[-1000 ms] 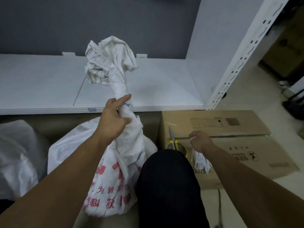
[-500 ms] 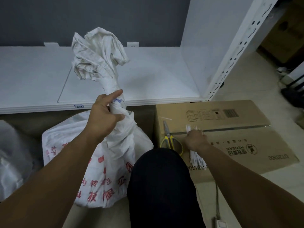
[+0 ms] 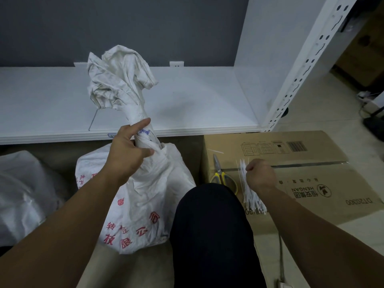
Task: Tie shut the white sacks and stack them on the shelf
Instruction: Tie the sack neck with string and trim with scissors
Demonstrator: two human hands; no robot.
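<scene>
While left hand (image 3: pixel 126 154) is gripping the sack (image 3: pixel 145 194) by its twisted neck, right hand (image 3: pixel 259 175) is pinching ties (image 3: pixel 248 192) at the box's (image 3: pixel 311 154) near edge | step: tying shut | next: probably looping one tie round the neck

A low white shelf (image 3: pixel 197 100) runs across the back, with open board to either side of the sack's bunched top. The white sack (image 3: pixel 145 194) stands on the floor against the shelf's front edge, its twisted neck gripped by the left hand (image 3: pixel 126 154). A perforated upright (image 3: pixel 301 69) closes the shelf's right end. To the right, a cardboard box (image 3: pixel 322 183) carries scissors (image 3: pixel 220 175) and a bundle of white ties (image 3: pixel 250 194), pinched by the right hand (image 3: pixel 259 175). A dark-clad knee (image 3: pixel 207 225) fills the gap between sack and box. A pale bag (image 3: pixel 20 194) crowds the left.
</scene>
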